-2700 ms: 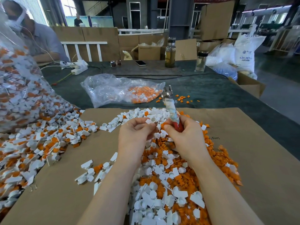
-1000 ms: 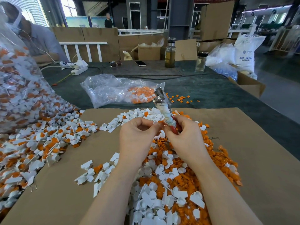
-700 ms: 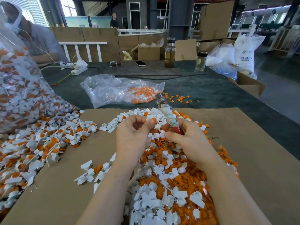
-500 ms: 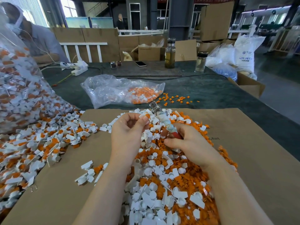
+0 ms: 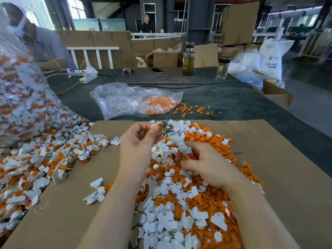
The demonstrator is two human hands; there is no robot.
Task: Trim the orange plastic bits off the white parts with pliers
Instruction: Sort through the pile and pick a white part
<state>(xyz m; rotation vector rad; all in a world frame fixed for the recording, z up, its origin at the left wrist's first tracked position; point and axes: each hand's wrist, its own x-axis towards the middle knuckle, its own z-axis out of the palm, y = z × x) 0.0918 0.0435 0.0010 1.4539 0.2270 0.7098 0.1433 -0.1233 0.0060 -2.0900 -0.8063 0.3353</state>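
Pinching a small white plastic part with an orange tab (image 5: 156,125) in our left hand (image 5: 139,141) at centre frame, we offer it to the tape-wrapped, red-handled pliers (image 5: 177,141) clenched in our right hand (image 5: 206,163), above the trimmed heap (image 5: 179,203), so offcuts fall there.

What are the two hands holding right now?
Left hand: pinches a small white part with an orange bit.
Right hand: grips the pliers.
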